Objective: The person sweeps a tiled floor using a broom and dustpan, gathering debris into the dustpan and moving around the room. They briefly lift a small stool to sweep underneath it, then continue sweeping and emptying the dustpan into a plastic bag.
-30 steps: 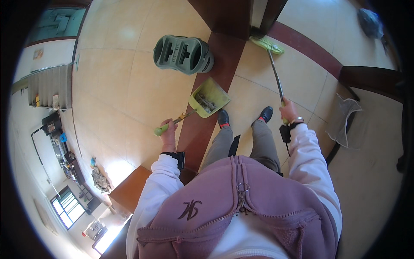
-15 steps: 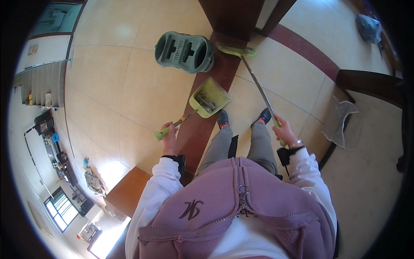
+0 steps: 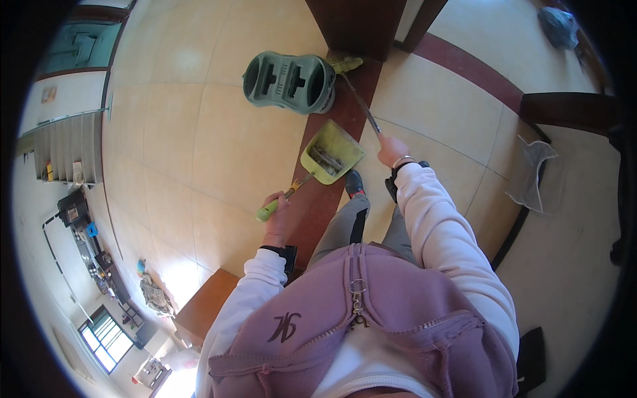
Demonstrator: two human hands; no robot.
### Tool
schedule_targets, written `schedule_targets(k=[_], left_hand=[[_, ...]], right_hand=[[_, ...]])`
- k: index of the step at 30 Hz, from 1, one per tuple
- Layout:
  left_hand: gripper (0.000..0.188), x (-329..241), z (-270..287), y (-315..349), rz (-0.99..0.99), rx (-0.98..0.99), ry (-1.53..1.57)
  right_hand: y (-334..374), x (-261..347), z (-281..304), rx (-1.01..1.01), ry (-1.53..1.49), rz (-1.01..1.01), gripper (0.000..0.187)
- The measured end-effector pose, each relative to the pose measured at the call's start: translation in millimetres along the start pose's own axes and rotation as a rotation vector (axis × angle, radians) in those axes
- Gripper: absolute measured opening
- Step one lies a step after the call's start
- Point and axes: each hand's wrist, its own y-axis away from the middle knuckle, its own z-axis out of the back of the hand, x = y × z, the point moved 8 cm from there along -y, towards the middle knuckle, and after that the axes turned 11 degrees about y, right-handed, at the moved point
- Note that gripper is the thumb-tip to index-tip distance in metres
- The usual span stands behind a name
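My left hand [image 3: 277, 207] is closed around the handle of a yellow-green dustpan [image 3: 340, 147], just below its green grip end. Grey debris [image 3: 327, 159] lies in the pan, which rests on the dark red floor strip in front of my left shoe. Stretched forward, my right hand [image 3: 393, 150] grips the metal pole of a green broom [image 3: 346, 64]. The broom's head is on the floor beside the right end of a grey-green mop bucket [image 3: 290, 82], close to a dark wooden post. Part of the broom head is hidden by the bucket.
A dark wooden post [image 3: 361, 26] stands ahead, and a dark wooden beam [image 3: 567, 116] is at the right. Near it hangs a translucent plastic bag [image 3: 533, 176]. A brown wooden box-like piece [image 3: 207, 303] is by my left arm. A dark bag [image 3: 559, 28] lies far right.
My right arm has reached forward and left, pushing the broom head from the open tile to behind the bucket's right end. My right hand has moved along the pole. The dustpan stays put.
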Motion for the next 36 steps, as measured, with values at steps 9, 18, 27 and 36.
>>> schedule_targets(k=[9,18,27,36], left_hand=[[0.026,4,7,-14,0.008,0.143,-0.121],[0.024,12,1,-30,0.039,0.088,-0.096],[0.023,-3,-9,-29,0.108,0.143,-0.105],[0.020,-34,21,-51,-0.007,0.251,-0.146]], right_hand=[[65,-37,-16,0.024,-0.026,-0.089,0.030],[190,-61,-50,0.166,-0.231,-0.063,0.031],[302,-124,-73,0.223,-1.021,-0.370,0.054],[254,-132,-104,-0.159,-1.482,-0.567,0.056]])
